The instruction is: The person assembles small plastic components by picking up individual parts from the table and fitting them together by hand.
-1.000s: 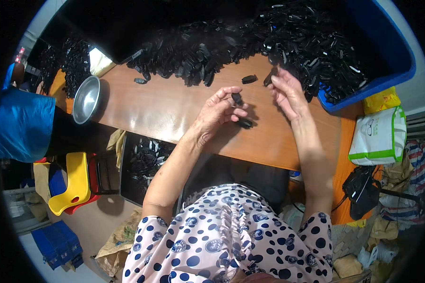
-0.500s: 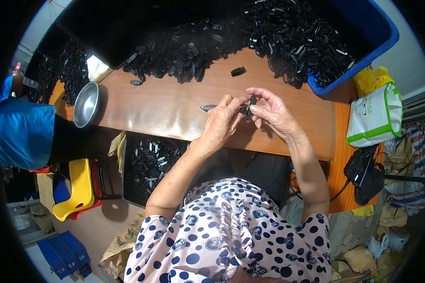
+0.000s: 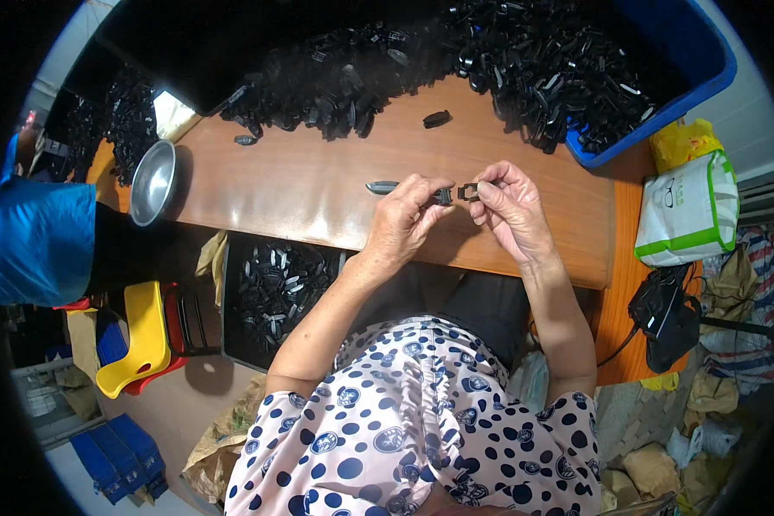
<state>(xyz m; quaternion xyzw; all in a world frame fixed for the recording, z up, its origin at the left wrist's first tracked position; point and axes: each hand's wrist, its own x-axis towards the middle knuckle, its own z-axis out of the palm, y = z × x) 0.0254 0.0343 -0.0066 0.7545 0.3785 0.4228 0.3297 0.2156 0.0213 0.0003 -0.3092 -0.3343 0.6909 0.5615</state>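
Nearest was the person's dotted blouse [image 3: 404,421], close below the near edge of the wooden table [image 3: 301,189]. To its left, under that same table edge, sat a dark crate [image 3: 235,342] heaped with small black and grey parts [image 3: 285,279]. A yellow chair [image 3: 138,344] stood farther left, short of the table.

Both hands were raised over the table, near its front edge and right of its middle. The left hand [image 3: 402,215] was curled, its thumb and fingers pinching a black clip [image 3: 442,196] at their tips. The right hand [image 3: 514,211] pinched a black bracket [image 3: 468,192] with an opening in its frame, between thumb and forefinger. Clip and bracket faced each other above the table; they looked slightly apart, though both were so small and dark that contact could not be ruled out.

On the table, just left of the left hand, lay a slim grey piece [image 3: 381,187]. A metal bowl [image 3: 153,185] was at the table's left end; a white bag [image 3: 688,206] with green trim stood by its right end. Beyond the hands, a single black piece [image 3: 437,119] lay on the table. A broad pile [image 3: 335,95] of similar ones covered the table's far side, reaching a blue bin [image 3: 705,96] at its far right corner.
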